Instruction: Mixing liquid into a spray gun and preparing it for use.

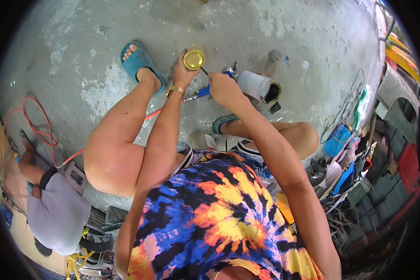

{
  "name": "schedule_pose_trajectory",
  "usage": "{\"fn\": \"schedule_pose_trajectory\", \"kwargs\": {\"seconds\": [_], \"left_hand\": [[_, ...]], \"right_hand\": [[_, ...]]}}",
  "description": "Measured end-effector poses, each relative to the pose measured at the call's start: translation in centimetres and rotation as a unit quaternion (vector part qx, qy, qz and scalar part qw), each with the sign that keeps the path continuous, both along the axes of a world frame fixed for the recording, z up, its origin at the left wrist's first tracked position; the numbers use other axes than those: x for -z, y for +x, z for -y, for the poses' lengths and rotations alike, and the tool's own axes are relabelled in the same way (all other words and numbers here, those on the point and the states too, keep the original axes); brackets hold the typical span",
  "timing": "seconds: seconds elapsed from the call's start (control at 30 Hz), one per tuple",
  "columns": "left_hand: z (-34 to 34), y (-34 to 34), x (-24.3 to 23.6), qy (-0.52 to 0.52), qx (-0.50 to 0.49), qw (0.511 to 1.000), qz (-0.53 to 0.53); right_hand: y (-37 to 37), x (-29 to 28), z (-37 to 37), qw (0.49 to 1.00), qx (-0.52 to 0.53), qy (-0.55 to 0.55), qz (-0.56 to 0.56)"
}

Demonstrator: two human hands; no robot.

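Observation:
My left hand (pixel 180 73), with a gold watch on its wrist, is closed round a small can with a shiny gold lid (pixel 193 59). The lid faces up. My right hand (pixel 224 88) is closed on a thin dark tool (pixel 204 71); only its shaft shows, and its tip meets the can's rim on the right side. The tool's handle is hidden in my fist. Just below and between my hands, a blue air tool (pixel 203 91) with a metal fitting lies on the floor, partly covered by my right hand.
To the right stand a whitish plastic container (pixel 252 85), an open can with dark contents (pixel 272 92) and a clear bottle (pixel 297 63). A red hose (pixel 44 133) loops at left, near another person in a grey shirt (pixel 58 210). Piled clutter (pixel 350 172) lines the right side.

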State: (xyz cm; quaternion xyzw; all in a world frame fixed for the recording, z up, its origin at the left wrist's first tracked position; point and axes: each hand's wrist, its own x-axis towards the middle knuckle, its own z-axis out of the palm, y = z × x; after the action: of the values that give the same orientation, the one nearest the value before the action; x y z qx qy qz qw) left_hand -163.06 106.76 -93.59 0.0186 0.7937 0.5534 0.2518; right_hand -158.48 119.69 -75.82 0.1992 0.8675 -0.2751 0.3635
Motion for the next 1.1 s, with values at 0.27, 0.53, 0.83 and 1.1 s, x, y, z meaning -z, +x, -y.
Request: {"fn": "schedule_pose_trajectory", "kwargs": {"seconds": [0.27,0.53,0.83,1.1], "left_hand": [[-0.3,1.1,-1.2,-0.019,0.0,1.0,0.014],[0.4,1.4,-0.5,-0.003,-0.012,1.0,0.016],[-0.3,2.8,0.6,-0.048,0.019,0.997,-0.056],[-2.1,-0.2,0.5,-0.002,-0.048,0.997,-0.065]], "right_hand": [[6.7,1.4,-1.2,0.98,0.137,-0.099,-0.103],[9.6,4.5,0.5,0.914,0.312,-0.228,-0.127],[7.4,4.6,0.1,0.947,0.169,-0.2,-0.187],[4.5,1.1,-2.5,0.981,0.114,-0.073,-0.137]]}}
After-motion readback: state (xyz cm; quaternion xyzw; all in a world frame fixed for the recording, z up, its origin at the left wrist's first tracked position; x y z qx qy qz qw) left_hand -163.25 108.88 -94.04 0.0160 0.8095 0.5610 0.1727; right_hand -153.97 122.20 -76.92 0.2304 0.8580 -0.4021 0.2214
